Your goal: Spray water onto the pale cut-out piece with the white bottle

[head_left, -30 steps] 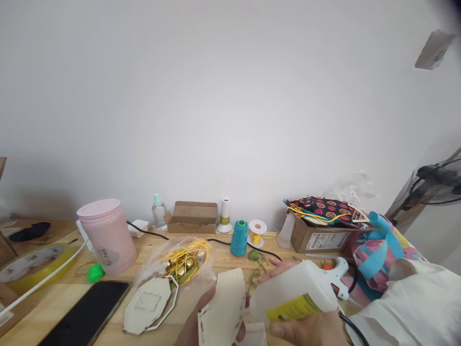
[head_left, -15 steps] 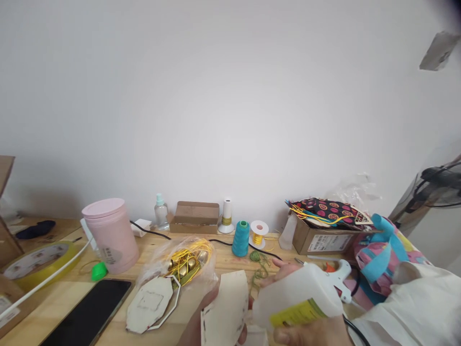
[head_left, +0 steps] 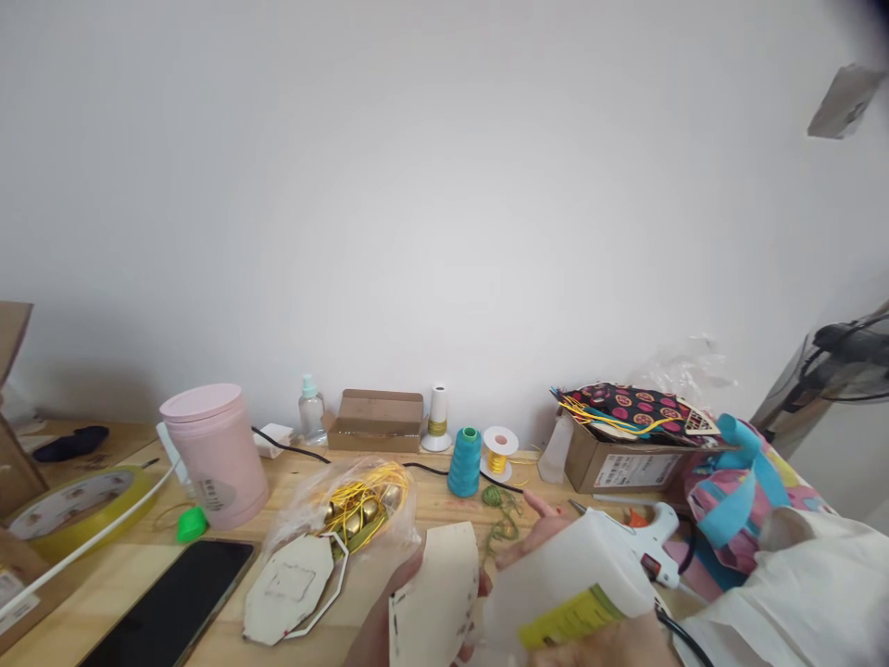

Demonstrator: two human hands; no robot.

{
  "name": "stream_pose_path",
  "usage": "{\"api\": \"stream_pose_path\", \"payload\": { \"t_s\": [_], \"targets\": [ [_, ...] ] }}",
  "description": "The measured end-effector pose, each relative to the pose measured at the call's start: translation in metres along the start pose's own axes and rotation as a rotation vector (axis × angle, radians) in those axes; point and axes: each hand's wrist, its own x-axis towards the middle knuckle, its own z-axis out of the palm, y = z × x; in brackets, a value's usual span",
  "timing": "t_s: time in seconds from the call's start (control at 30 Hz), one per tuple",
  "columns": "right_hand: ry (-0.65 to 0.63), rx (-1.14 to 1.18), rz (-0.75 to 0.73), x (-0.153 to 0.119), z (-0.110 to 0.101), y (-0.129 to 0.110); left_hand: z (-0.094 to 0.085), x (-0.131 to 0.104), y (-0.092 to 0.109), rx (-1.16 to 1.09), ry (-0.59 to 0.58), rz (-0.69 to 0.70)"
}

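Note:
My left hand (head_left: 381, 611) is closed around a curved cream-coloured board (head_left: 434, 593), which has dark marks along its edges. Some of its fingertips show at the board's right edge. Low in the view, my right hand (head_left: 607, 646) grips a translucent white bottle (head_left: 548, 584) with a yellow label. The bottle is tilted, its base towards the right. More fingers show beyond the bottle, one pointing towards the green string (head_left: 501, 514). The bottle's neck is hidden or blurred near the board. Left of my left hand lies a cream octagonal board (head_left: 288, 593) beside a thin white frame (head_left: 337, 593).
A plastic bag with gold bells (head_left: 357, 512), a phone (head_left: 170, 602) and a pink canister (head_left: 215, 463) occupy the left. Behind stand a teal thread cone (head_left: 465, 463) and a yellow spool (head_left: 497, 460). A white glue gun (head_left: 663, 542) and a filled cardboard box (head_left: 618, 468) are at right.
The bottle has tipped slightly, its lower end shifting down and left with my right hand. The fingers behind it have moved a little. My left hand keeps the board nearly still.

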Motion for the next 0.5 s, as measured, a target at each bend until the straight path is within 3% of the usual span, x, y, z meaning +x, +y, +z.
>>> {"api": "stream_pose_path", "payload": {
  "t_s": [0.3, 0.5],
  "targets": [
    [0.044, -0.107, -0.099, 0.010, -0.022, 0.010, 0.003, -0.001, -0.002, -0.182, -0.047, 0.101],
    [0.161, -0.309, -0.144, 0.007, -0.013, 0.014, 0.008, -0.007, -0.003, -0.227, -0.081, 0.099]
  ]
}}
